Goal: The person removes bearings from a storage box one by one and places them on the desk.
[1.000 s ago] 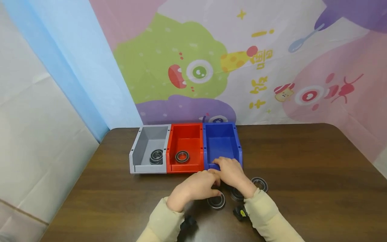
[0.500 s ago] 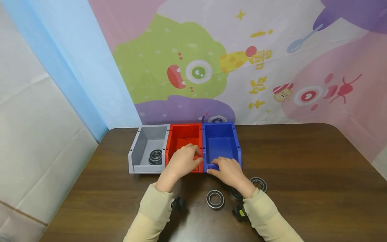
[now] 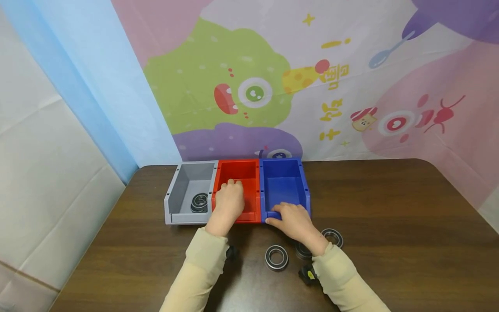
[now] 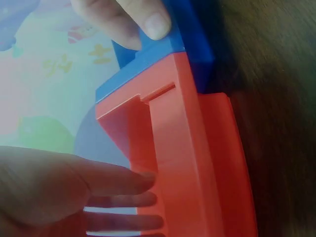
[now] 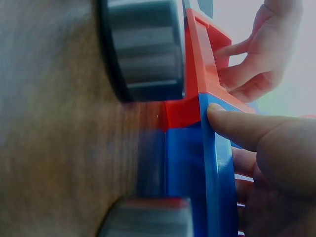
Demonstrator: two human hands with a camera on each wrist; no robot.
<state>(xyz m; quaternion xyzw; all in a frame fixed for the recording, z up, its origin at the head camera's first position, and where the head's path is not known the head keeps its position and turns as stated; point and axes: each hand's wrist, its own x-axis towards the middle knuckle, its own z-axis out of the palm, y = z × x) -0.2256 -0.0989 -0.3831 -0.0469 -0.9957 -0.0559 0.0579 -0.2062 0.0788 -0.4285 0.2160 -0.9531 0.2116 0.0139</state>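
My left hand [image 3: 229, 200] reaches into the red bin [image 3: 249, 199], fingers extended behind its front lip. No object shows between those fingers in the left wrist view, and the bin floor beneath them is hidden. My right hand [image 3: 293, 221] grips the front wall of the blue bin [image 3: 281, 186]; its thumb [image 5: 232, 123] lies outside and the fingers inside. Metal ball bearings lie on the table near the right hand: one bearing [image 3: 276, 268] in front, another bearing [image 3: 302, 252] partly covered by the wrist, and a third bearing [image 3: 338, 239] farther right.
The grey bin [image 3: 174, 190] adjoins the red one on the left and contains stacked bearings [image 3: 199, 209]. All the bins stand in a row near the back edge of the brown table [image 3: 393, 221]. A printed cloth [image 3: 234, 52] hangs behind.
My left hand moved left from beside the right hand and down into the red bin, covering the spot where a bearing lay. The right hand stays at the blue bin's front.
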